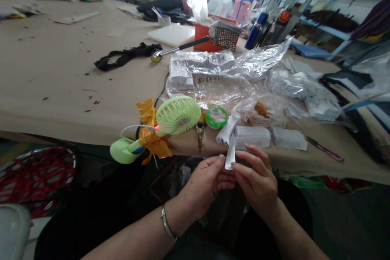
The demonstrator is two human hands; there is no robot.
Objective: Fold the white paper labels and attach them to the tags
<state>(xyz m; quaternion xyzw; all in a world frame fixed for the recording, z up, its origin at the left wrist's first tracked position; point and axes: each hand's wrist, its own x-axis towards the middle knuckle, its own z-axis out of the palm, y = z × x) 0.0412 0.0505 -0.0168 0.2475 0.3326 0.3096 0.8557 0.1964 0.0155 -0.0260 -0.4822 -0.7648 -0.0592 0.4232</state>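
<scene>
Here, a white strip (230, 156) by the table's (61, 89) near edge

Head view: the left hand (210, 183) pinches its lower end; the right hand (257, 178) touches its right edge — whether those fingers grip, I cannot tell; paper stacks (252, 136) lie just beyond — green fan (178, 114) left, slim pink tool (324, 148) right.

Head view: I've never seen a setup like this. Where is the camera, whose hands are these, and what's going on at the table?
No machine here: the camera sits on a person's head, looking forward and down, so both bare hands are the wearer's. The left hand and right hand pinch a narrow white strip at the table's near edge. Close by lie stacks of white slips, a green tape roll, a pale green fan and clear plastic bags.
</scene>
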